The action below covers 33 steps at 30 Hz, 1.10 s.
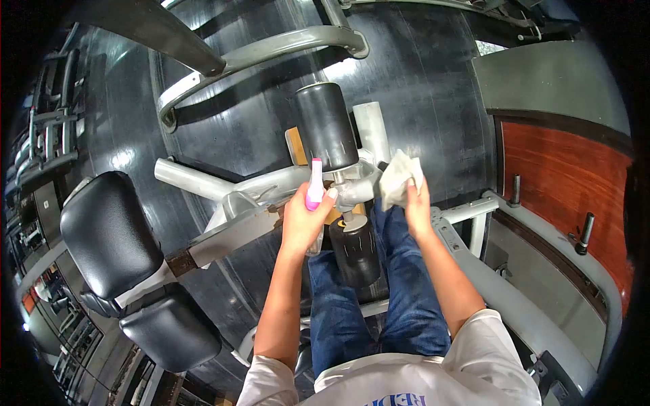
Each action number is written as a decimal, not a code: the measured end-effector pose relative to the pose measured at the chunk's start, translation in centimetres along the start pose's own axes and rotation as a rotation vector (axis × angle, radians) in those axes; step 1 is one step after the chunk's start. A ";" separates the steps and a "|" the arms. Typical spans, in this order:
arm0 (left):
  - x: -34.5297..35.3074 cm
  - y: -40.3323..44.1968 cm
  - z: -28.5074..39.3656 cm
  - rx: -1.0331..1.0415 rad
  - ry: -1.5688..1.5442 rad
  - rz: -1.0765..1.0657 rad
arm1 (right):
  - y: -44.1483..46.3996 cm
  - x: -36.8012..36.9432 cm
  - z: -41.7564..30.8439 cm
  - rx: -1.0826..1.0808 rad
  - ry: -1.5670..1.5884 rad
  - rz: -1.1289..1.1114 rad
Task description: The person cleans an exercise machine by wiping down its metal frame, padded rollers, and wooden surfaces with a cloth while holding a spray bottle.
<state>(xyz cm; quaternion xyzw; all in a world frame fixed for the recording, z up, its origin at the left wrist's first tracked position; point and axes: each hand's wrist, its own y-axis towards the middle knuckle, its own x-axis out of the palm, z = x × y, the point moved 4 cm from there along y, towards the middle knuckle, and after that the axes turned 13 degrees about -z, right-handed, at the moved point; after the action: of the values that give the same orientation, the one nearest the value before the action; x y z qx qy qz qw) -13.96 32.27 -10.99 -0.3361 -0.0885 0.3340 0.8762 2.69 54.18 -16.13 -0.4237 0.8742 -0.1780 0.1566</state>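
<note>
My left hand [302, 220] is wrapped round a spray bottle with a pink and white head [315, 184]; part of its clear body shows below the hand. A crumpled white cloth [401, 179] is gripped in my right hand [418, 206], beside the grey metal joint [359, 193] of an exercise machine. Two black foam rollers belong to that machine: the upper roller [326, 125] lies beyond my hands, and the lower roller [355, 254] sits between my forearms, over my jeans. Whether the cloth touches the metal, I cannot tell.
To the left are a black padded backrest [112, 233] and a black seat pad [170, 328]. A curved grey frame bar [277, 47] crosses the far floor. On the right stand a grey machine frame [514, 311] with upright pegs and a reddish wood panel [565, 189].
</note>
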 end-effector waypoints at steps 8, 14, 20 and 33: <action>1.1 -0.6 -0.5 0.010 -0.023 -0.030 | 0.9 -0.9 -3.8 0.041 0.125 0.075; 1.9 -1.0 -2.4 -0.013 -0.077 -0.024 | 8.0 3.6 -9.0 -0.278 0.051 0.048; 1.6 -0.9 -3.6 -0.006 -0.156 -0.025 | 13.1 12.4 -16.0 -0.835 -0.495 0.039; -0.6 -2.8 -2.7 -0.022 -0.115 -0.009 | 1.4 10.1 -4.8 -0.557 -1.007 -0.607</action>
<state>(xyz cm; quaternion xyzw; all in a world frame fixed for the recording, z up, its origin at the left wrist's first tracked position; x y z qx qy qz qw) -11.95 28.94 -11.18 -0.3257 -0.1439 0.3478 0.8673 -6.35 47.80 -13.72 -0.7081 0.5490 0.2393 0.3742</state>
